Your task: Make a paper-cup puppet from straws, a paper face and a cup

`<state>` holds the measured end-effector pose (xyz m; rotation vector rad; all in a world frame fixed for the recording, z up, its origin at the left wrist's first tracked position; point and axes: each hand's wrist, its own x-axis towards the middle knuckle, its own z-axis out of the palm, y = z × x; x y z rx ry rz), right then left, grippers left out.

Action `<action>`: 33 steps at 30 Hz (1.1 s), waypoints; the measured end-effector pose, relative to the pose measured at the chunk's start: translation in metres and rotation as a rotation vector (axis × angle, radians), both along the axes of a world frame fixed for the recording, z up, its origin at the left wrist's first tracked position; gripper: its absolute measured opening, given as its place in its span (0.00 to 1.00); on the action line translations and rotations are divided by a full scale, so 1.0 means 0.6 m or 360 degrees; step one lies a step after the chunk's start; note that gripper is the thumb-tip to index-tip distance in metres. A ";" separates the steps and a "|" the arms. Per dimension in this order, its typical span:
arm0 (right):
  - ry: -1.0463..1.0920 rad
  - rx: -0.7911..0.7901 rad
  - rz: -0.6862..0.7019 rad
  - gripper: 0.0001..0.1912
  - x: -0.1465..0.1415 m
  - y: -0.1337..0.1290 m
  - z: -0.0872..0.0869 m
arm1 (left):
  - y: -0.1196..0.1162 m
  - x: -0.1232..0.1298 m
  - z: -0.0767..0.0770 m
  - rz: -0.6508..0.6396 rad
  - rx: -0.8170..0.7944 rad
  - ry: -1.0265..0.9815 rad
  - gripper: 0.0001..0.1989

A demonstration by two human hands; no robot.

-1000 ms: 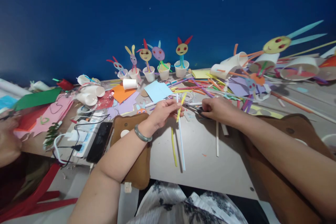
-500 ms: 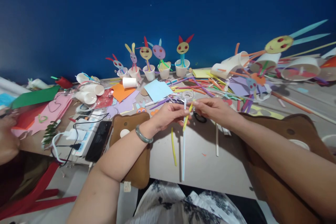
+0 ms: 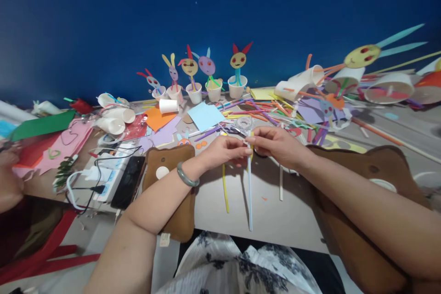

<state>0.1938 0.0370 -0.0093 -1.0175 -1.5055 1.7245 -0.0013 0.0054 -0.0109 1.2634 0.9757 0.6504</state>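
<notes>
My left hand (image 3: 229, 150), with a bangle on the wrist, pinches a long pale blue pipe cleaner (image 3: 250, 193) near its upper end. The strip hangs down almost upright toward the table's front edge. Close against it, my right hand (image 3: 270, 146) is closed at the same spot, its thumb and fingertips pinching a short yellow pipe cleaner (image 3: 252, 147). Most of the yellow piece is hidden by the fingers and the blue strip. Another yellow pipe cleaner (image 3: 225, 189) lies on the table left of the blue one. A white strip (image 3: 281, 183) lies to the right.
Paper-cup figures (image 3: 237, 86) line the blue wall. Loose coloured pipe cleaners (image 3: 262, 106) and a tape roll (image 3: 244, 122) lie beyond my hands. Brown cushions (image 3: 179, 211) flank me. A power strip (image 3: 115, 177) and phone (image 3: 129, 183) sit left, near another person's arm (image 3: 12, 179).
The yellow piece, slanted across the front of the blue strip before, now sits mostly behind it. Both hands have drawn closer together, and the blue strip's lower end has shifted right.
</notes>
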 end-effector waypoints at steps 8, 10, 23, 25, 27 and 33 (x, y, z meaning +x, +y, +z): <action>0.0116 -0.0100 -0.0170 0.25 0.005 0.021 -0.006 | 0.000 -0.036 0.029 -0.0348 0.0668 0.1670 0.27; 0.0108 -0.0077 -0.0184 0.25 0.005 0.022 -0.008 | -0.009 -0.032 0.035 -0.0545 0.0607 0.1763 0.25; -0.0003 0.0170 -0.0040 0.24 0.003 0.006 0.005 | 0.001 -0.017 0.013 0.0093 0.0632 0.0719 0.09; -0.0069 0.0220 -0.0029 0.24 0.001 0.000 0.009 | 0.000 -0.008 0.006 0.0153 0.0470 0.0319 0.12; -0.0133 0.0266 -0.0021 0.24 -0.001 -0.006 0.012 | -0.004 0.000 0.002 0.0197 0.0448 0.0078 0.16; -0.0133 0.0329 -0.0019 0.25 -0.004 -0.014 0.018 | -0.013 0.007 0.009 0.0310 0.0395 -0.0093 0.24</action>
